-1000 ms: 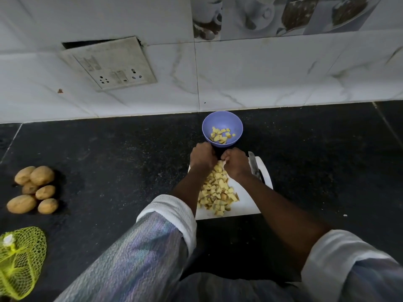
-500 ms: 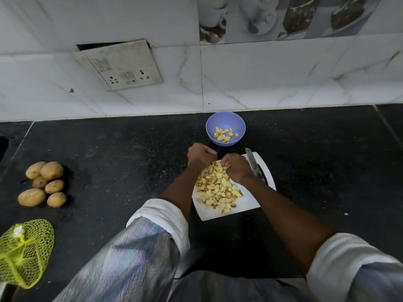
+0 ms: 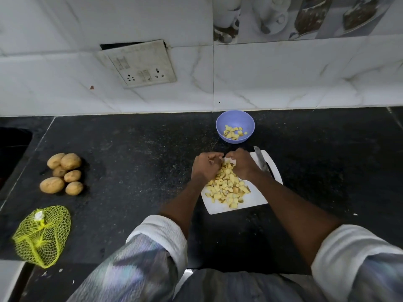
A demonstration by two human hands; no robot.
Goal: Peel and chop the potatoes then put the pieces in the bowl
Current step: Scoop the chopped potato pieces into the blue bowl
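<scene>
A pile of chopped potato pieces (image 3: 229,188) lies on the white cutting board (image 3: 253,200). At the pile's far end my left hand (image 3: 205,168) and my right hand (image 3: 242,165) are cupped side by side, fingers curled around some of the pieces. Just beyond them stands the blue bowl (image 3: 219,127), holding a small heap of potato pieces (image 3: 234,132). The knife (image 3: 260,159) lies on the board's right edge, beside my right wrist.
Several whole unpeeled potatoes (image 3: 63,173) sit at the left of the black counter, with a yellow net bag (image 3: 42,235) near the front edge. A socket plate (image 3: 139,64) hangs on the tiled wall. A dark sink opening (image 3: 13,153) is at far left.
Both hands stay at the far end of the pile and have drawn their fingertips closer together around the pieces. My view has shifted a little.
</scene>
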